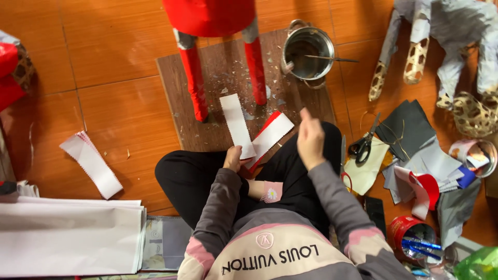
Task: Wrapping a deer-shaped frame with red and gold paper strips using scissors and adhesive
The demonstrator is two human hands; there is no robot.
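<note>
The red paper-covered figure [218,31] stands on a dark wooden board [179,93] on the tiled floor [114,46], its two red legs planted near the board's middle. The person sits cross-legged at the board's near edge. A stack of large white sheets [67,236] lies on the floor to the person's left, and beyond it a loose scalloped strip [91,163]. A metal pot [307,52] with a stick resting across it sits at the board's far right corner. To the right lie grey paper scraps [415,140], black-handled scissors [363,145] and a red tin of pens [412,238].

The left hand [233,158] is closed on the near ends of two white scalloped paper strips [251,129], pinching them over the knee so they fan out onto the board just in front of the figure's legs; one shows a red backing. The right hand [310,140] is raised above the right knee, holding nothing that can be made out, fingers loosely curled with the fingertips drawn together.

To do this step well, as it looks, the strips want a firm pinch low at the ends so they stay flat and do not crease. The free hand should separate one strip cleanly at its edge, keeping the scalloped side outward. Sticky fingertips should stay off the white faces, and each strip should be aligned square to the leg before it is pressed down.
</note>
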